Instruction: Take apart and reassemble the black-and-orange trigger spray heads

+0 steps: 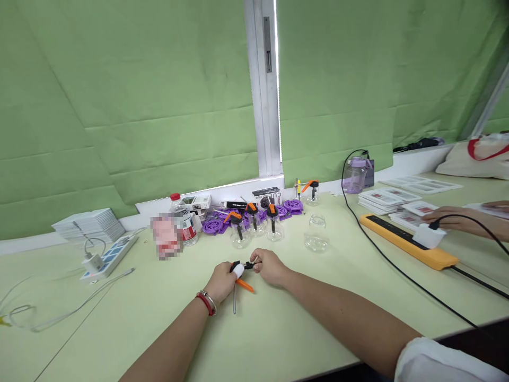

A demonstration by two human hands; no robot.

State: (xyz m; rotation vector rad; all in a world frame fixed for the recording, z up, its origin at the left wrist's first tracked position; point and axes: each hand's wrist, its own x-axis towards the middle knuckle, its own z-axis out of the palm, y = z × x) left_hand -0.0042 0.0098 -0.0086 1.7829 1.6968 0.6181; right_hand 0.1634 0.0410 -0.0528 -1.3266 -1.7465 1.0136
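My left hand (220, 285) is closed around a black bottle top with an orange lever (245, 286) and a thin metal tube pointing toward me. Something white shows at the left thumb. My right hand (271, 267) pinches the far end of the top's black stem, where a small pale piece shows between the fingertips. Beyond both hands stand several small clear bottles (239, 239) fitted with similar black-and-orange tops. To their right is a clear bottle without a top (317, 239).
Behind the bottles lie purple plastic parts (214, 225). Left of them stands a red-capped drink bottle (186, 225); a white power strip (111, 257) is farther left. A yellow power strip (409, 241), a black cable (382, 254) and another person's hand (445, 215) are at right.
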